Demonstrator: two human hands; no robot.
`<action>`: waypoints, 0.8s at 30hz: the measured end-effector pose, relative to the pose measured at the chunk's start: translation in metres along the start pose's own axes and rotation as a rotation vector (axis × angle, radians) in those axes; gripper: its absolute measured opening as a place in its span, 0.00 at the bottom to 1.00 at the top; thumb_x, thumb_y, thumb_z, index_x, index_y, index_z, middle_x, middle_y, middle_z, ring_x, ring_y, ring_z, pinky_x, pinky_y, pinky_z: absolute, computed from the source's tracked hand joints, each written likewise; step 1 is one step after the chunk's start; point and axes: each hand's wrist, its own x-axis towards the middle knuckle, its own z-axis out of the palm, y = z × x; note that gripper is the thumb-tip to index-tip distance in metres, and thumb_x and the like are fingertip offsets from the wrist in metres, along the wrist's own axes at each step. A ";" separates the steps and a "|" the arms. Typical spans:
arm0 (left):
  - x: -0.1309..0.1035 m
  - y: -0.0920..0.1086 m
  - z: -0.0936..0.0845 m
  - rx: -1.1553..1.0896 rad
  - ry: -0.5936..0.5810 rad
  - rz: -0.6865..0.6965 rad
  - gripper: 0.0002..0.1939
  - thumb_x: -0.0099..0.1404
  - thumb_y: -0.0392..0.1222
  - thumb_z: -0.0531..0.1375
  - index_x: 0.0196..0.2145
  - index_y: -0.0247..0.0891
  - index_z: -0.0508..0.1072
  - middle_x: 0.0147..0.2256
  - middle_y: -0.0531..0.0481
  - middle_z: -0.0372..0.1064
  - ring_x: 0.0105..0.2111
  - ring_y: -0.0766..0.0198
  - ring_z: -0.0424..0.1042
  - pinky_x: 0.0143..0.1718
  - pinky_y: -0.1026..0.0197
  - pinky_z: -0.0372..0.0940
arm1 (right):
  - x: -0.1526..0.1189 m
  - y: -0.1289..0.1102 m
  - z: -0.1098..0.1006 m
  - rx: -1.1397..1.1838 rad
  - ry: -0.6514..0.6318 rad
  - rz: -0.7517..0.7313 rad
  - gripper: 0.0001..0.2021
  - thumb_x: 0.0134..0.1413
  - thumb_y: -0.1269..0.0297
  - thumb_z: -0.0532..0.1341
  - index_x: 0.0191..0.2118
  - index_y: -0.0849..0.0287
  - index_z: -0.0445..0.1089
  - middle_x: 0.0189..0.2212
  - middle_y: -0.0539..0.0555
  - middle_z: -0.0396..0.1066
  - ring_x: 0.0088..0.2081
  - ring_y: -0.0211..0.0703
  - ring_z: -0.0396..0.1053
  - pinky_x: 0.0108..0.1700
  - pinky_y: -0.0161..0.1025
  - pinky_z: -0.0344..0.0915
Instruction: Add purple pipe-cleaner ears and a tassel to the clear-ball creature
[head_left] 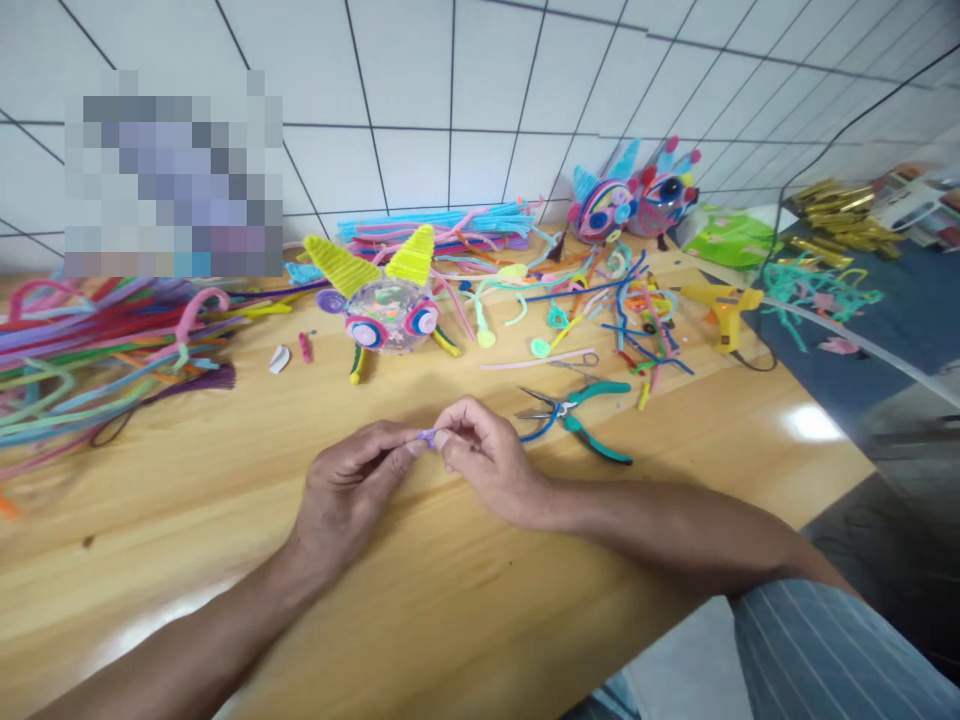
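- Head view: the left hand [352, 490] and right hand [487, 460] meet fingertip to fingertip low over the tabletop [450, 620], both pinched shut on a small purple fuzzy piece [426, 437], held close, likely so it can be curled.
- At one o'clock from the hands lie teal-handled pliers [581, 420], within easy reach.
- At twelve o'clock stands a clear round figure [386, 312] with ribbed yellow ears.
- At nine o'clock sprawls a heap of soft pipe cleaners [82, 350].
- At two o'clock rests a yellow glue gun [724, 310], set well apart.
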 end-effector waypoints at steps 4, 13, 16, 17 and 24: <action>0.000 0.001 0.000 -0.009 0.003 0.004 0.05 0.71 0.40 0.68 0.41 0.43 0.86 0.33 0.51 0.81 0.29 0.66 0.77 0.33 0.66 0.73 | 0.000 -0.002 0.000 -0.001 -0.007 -0.016 0.07 0.64 0.58 0.62 0.37 0.54 0.66 0.28 0.45 0.65 0.29 0.37 0.63 0.33 0.36 0.61; -0.001 -0.002 0.000 0.017 0.006 -0.010 0.04 0.71 0.41 0.68 0.40 0.43 0.85 0.34 0.51 0.82 0.31 0.65 0.77 0.33 0.65 0.73 | 0.000 -0.001 0.000 -0.008 -0.005 -0.015 0.07 0.64 0.59 0.62 0.37 0.54 0.66 0.28 0.45 0.65 0.29 0.36 0.62 0.32 0.35 0.61; -0.001 -0.003 0.000 0.007 0.001 -0.006 0.04 0.71 0.41 0.67 0.40 0.44 0.85 0.34 0.51 0.82 0.30 0.66 0.77 0.34 0.65 0.73 | 0.000 -0.001 0.000 -0.010 -0.005 -0.015 0.07 0.64 0.59 0.61 0.37 0.54 0.66 0.28 0.45 0.65 0.29 0.36 0.62 0.32 0.35 0.60; 0.000 -0.003 0.000 0.004 0.002 -0.006 0.04 0.71 0.41 0.68 0.40 0.44 0.85 0.34 0.51 0.82 0.30 0.66 0.77 0.34 0.65 0.73 | 0.000 -0.001 0.000 -0.012 -0.006 -0.012 0.07 0.64 0.58 0.61 0.37 0.54 0.66 0.28 0.45 0.65 0.29 0.36 0.62 0.32 0.35 0.60; 0.000 -0.002 0.000 -0.006 0.004 -0.008 0.04 0.71 0.42 0.68 0.40 0.43 0.85 0.34 0.51 0.82 0.30 0.66 0.78 0.34 0.65 0.74 | 0.000 -0.002 0.000 -0.008 -0.013 -0.007 0.07 0.64 0.58 0.61 0.37 0.54 0.66 0.28 0.45 0.64 0.28 0.36 0.61 0.32 0.35 0.59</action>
